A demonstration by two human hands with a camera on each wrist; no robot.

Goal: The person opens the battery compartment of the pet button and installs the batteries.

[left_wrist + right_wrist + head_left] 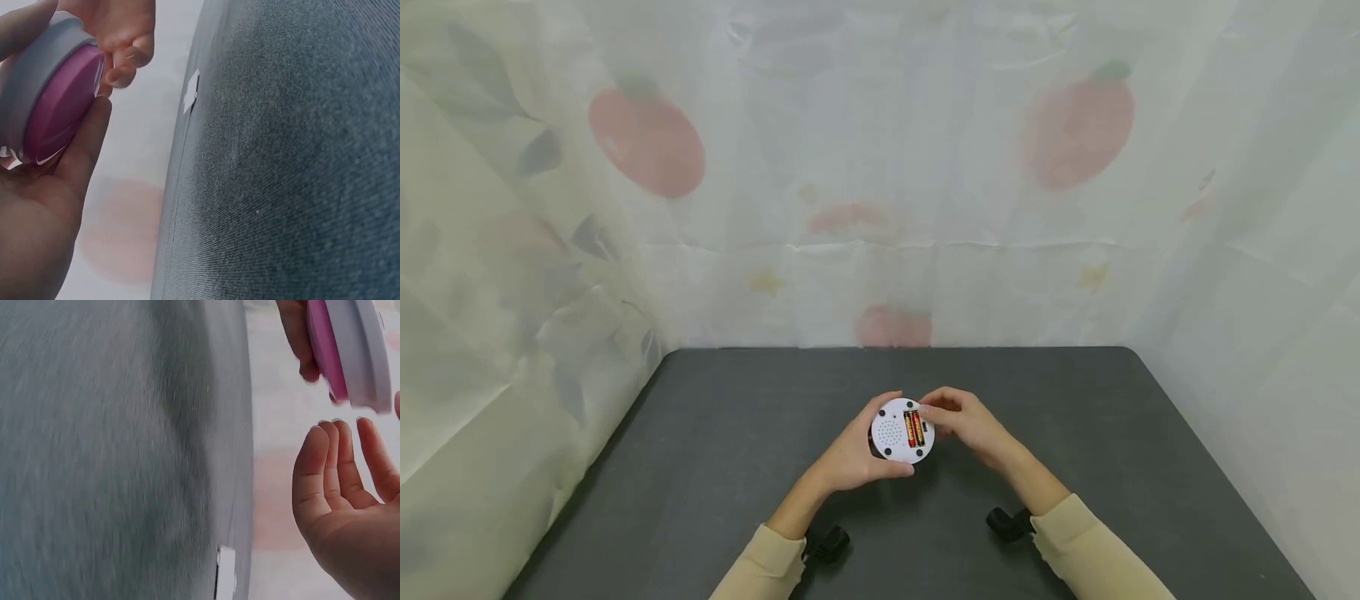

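Left hand (850, 457) fingers curl round white disc (901, 430); right hand (967, 421) fingertips pinch its edge.

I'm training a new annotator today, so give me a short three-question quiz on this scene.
1. True or false: the round device lies flat on the dark table, untouched.
2. Which hand grips the device around its rim? A) left hand B) right hand C) neither
3. Fill in: the open compartment on the device's white back shows two ____.

Key
1. False: it is held above the table, white back up.
2. A. The left hand curls round the rim; the right hand's fingers reach its edge beside the compartment.
3. Batteries, red and gold, side by side.
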